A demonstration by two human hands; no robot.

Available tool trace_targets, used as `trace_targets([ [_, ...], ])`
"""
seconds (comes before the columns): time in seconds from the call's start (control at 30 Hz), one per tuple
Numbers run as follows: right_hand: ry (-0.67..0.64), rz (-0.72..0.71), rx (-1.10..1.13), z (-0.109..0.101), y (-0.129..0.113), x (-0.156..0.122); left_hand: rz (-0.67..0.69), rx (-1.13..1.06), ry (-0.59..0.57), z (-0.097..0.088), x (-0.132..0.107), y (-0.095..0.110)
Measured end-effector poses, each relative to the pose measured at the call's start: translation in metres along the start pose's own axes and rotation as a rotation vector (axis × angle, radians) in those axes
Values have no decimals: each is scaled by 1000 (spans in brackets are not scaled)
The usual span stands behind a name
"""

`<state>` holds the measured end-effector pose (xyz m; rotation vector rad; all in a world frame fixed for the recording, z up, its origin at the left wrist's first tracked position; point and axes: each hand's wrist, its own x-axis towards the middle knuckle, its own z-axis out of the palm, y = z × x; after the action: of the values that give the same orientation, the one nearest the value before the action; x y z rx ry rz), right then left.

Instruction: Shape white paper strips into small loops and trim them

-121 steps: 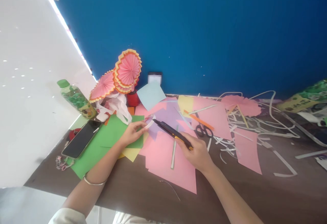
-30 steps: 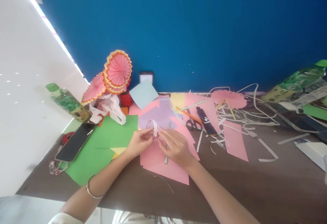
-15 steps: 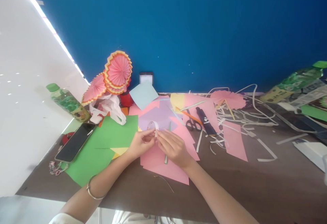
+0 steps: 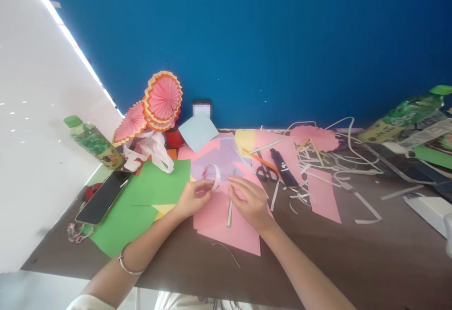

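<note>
My left hand holds a small roll of clear tape upright by its lower edge, above a pink paper sheet. My right hand is a few centimetres to the right of the roll. Its fingertips are pinched together as on the tape's loose end, which is too thin to see clearly. A narrow paper strip lies on the pink sheet between my hands. A bangle sits on my left wrist.
On the brown table lie a green sheet, a phone, scissors, a dark utility knife and several white paper strips. Pink pleated paper fans and a green-capped bottle stand back left.
Four seconds ago my right hand held the utility knife, which now lies beside the scissors. In the last half second my right fingers moved right, away from the roll.
</note>
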<state>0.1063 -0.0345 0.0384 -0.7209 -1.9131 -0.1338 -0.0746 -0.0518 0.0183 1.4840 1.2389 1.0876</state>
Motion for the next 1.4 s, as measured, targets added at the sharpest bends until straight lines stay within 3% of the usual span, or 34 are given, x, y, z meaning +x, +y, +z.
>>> trace_targets([
  [0.17, -184, -186, -27, 0, -3, -2, -20, -233, -15, 0, 3, 10],
  [0.4, -242, -270, -77, 1, -6, 0, -55, -265, 20, 2, 3, 10],
  [0.57, -257, -257, -68, 1, -7, 0, -69, -273, 69, 4, 3, 6],
  [0.97, -173, -173, 21, 1, -5, -2, -16, -260, 30, 6, 1, 0],
  [1.27, -145, -74, 60, -6, -5, 2, 143, 128, 81, -3, 2, -9],
  [1.4, -165, -82, 94, -6, -4, 0, 111, 3, 61, -3, 3, -4],
])
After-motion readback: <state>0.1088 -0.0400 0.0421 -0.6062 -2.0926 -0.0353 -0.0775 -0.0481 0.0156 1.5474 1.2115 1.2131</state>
